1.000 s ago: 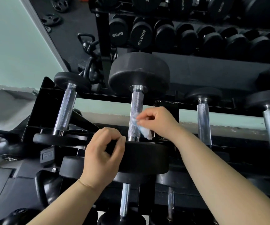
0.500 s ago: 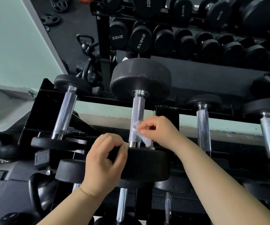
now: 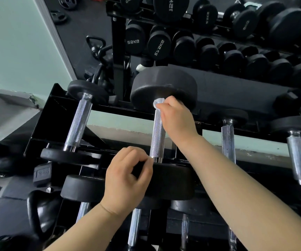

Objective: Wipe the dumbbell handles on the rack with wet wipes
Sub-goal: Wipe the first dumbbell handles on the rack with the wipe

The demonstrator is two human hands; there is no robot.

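Pale green wall (image 3: 10, 42) well to the left of both hands, mirror (image 3: 84, 19) slanting beside it, rows of reflected dumbbells (image 3: 205, 49) far beyond the grip. Nearer, black rack (image 3: 43, 124) with dumbbells lying across its rails, handles pointing away.

Right hand (image 3: 178, 118) at the far end of the middle handle (image 3: 157, 138), closed in a pinch on a small white wipe (image 3: 158, 102). Wipe bunched against the steel just under the far head (image 3: 164, 82), partly hidden by the fingers. Bare knurled steel below the grip, all the way down to the near head (image 3: 173, 182).

Left hand (image 3: 124, 180) below and left of that grip, at the upper rim of the near head. Fingers curled, thumb tip against forefinger tip. Unclear whether clasping the rim or merely resting against it. Right forearm across the near head's right side and the rail behind.

Left of the grip, well apart: left handle (image 3: 78, 124) between smaller heads. Right of the grip: next handle (image 3: 227, 140) just beyond the right forearm, then last handle (image 3: 298, 156) further out. Beneath the left hand, lower handles (image 3: 134, 225) on the tier below, partly hidden by both forearms. Kettlebell (image 3: 43, 212) down at lower left, close beside the rack.
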